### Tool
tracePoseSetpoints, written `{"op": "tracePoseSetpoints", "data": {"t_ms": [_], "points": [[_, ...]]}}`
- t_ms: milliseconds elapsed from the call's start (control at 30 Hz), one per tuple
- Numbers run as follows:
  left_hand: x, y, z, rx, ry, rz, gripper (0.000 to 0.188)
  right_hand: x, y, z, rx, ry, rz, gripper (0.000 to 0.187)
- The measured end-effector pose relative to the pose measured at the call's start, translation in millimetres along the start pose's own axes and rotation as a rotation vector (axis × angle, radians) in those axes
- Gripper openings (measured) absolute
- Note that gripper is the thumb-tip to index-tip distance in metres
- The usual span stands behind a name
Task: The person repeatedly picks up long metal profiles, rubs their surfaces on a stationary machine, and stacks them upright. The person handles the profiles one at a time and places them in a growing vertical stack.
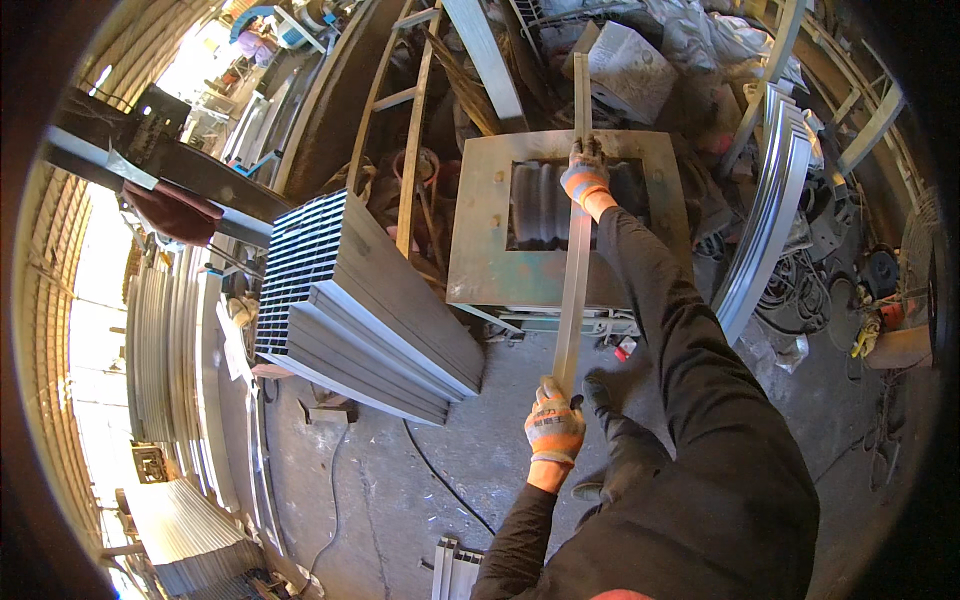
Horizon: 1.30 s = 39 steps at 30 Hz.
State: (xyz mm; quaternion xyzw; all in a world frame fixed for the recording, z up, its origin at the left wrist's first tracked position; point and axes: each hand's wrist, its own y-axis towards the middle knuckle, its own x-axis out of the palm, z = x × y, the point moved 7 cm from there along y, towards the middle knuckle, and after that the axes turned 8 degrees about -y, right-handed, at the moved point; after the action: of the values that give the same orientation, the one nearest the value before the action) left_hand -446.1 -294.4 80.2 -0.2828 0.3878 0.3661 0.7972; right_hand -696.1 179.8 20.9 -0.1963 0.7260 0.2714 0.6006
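Observation:
A long, straight metal bar (pixel 571 310) slants away from me across a flat metal machine table (pixel 478 240). My left hand (pixel 555 425), in an orange and grey work glove, is closed round the bar's near end. Further along, my right hand (pixel 587 175), gloved alike with darkened fingers, grips the bar from above over the table. Past it, the bar's far end sticks out beyond the table's back edge. Under the bar, a rectangular opening in the tabletop shows a dark, banded surface like a roller (pixel 540 205); my right hand and the bar hide part of it.
A tall stack of square metal tubes (pixel 390 310) stands left of the table. Long metal strips (pixel 765 210) lean at the right, near coiled cables (pixel 795 285). A black cable (pixel 450 487) crosses the floor. Short metal profiles (pixel 456 570) lie near my left forearm.

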Motion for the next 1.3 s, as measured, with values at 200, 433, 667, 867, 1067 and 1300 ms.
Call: {"op": "tracePoseSetpoints", "data": {"t_ms": [200,433,667,867,1067,1300], "points": [[-1.2,-64.5,-16.8,-0.004,-0.009,-0.037,0.059,-29.5,-90.5,11.8,0.009,0.117,0.063,0.084],[-16.6,-225.6,-61.6,-0.023,0.033,-0.022,0.061,-60.7,-259.7,1.0,-0.035,0.227,0.037,0.089],[4.8,-393.3,-146.9,-0.068,0.019,-0.119,0.07,-107.6,-429.4,-6.2,-0.106,0.297,0.074,0.093],[11.0,-515.2,-224.7,-0.189,0.156,-0.289,0.078,-121.6,-556.1,-12.9,-0.12,0.413,0.134,0.095],[1.7,-494.2,-247.6,-0.276,-0.594,-0.253,0.088,-68.0,-556.4,22.9,-0.003,0.997,0.007,0.091],[54.4,-296.2,-193.2,-0.314,-0.663,-0.399,0.054,-64.9,-358.5,60.2,-0.031,0.972,0.265,0.068]]}}
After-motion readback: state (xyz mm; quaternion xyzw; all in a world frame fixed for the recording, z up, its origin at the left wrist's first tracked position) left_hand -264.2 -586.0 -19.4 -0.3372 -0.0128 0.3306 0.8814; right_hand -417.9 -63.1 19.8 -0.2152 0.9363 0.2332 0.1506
